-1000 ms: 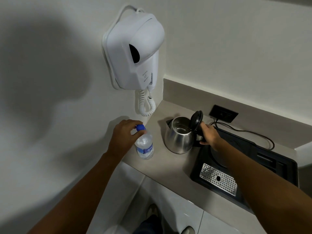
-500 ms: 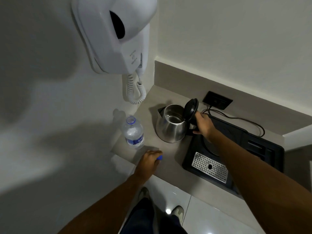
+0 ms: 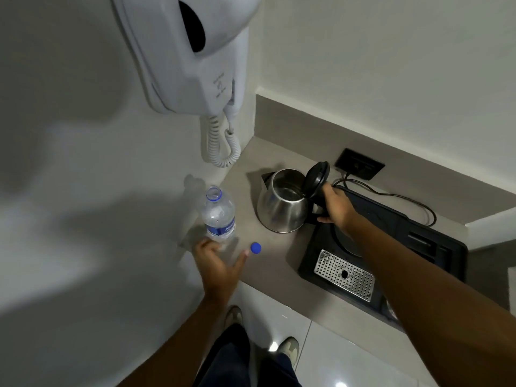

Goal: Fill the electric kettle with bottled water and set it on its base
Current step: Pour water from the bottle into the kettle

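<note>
kettle (image 3: 282, 203) upright on counter (image 3: 268, 263), lid (image 3: 315, 178) flipped open, just left of the black tray (image 3: 435, 247), not on its base. right hand (image 3: 336, 205) grip closed on kettle handle. water bottle (image 3: 217, 216) uncapped, upright near the wall. left hand (image 3: 219, 259) grip open, fingers spread at the bottle's foot. blue cap (image 3: 255, 247) on counter beside the fingertips.

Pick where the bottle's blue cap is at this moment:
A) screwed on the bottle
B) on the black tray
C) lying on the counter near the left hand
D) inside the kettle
C: the blue cap lies loose on the counter beside the left hand, and the bottle neck is open.
</note>
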The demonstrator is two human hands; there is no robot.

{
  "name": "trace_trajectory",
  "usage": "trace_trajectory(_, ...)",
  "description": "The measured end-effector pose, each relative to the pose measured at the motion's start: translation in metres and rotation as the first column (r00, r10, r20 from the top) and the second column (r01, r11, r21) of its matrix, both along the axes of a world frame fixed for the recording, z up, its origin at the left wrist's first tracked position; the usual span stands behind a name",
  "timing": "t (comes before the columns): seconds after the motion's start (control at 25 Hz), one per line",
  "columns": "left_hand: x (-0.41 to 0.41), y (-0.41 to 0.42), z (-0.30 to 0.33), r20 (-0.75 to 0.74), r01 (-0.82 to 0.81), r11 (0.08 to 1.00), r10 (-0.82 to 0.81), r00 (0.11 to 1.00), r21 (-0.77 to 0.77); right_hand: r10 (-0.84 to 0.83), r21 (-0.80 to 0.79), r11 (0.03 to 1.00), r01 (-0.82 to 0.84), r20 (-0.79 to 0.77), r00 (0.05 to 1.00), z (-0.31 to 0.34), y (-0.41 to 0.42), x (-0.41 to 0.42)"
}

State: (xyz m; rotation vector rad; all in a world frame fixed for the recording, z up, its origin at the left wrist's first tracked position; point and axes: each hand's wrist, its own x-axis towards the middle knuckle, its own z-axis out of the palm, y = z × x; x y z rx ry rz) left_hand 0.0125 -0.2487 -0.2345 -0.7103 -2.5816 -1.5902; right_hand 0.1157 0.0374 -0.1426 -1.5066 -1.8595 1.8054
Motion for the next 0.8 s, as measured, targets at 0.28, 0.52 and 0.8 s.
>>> trace_trajectory(0.28, -0.052, 0.034, 0.018, 0.382, -0.032, 0.993, -0.013, 0.924, 0.112, 0.001, -0.007, 1.0, -0.001, 0.009, 1.0, 0.002, 0.001, 0.0)
trace_trajectory(0.52, -0.058, 0.037, 0.016, 0.289, -0.066, 0.996, 0.047, 0.956, 0.056, 0.002, -0.023, 1.0, -0.002, -0.011, 1.0, 0.007, -0.004, -0.001)
trace_trajectory(0.8, -0.061, 0.033, 0.055, 0.087, 0.167, 0.978, -0.156, 0.984, -0.126, 0.01, -0.021, 1.0, -0.01, -0.009, 1.0, 0.013, -0.006, 0.0)
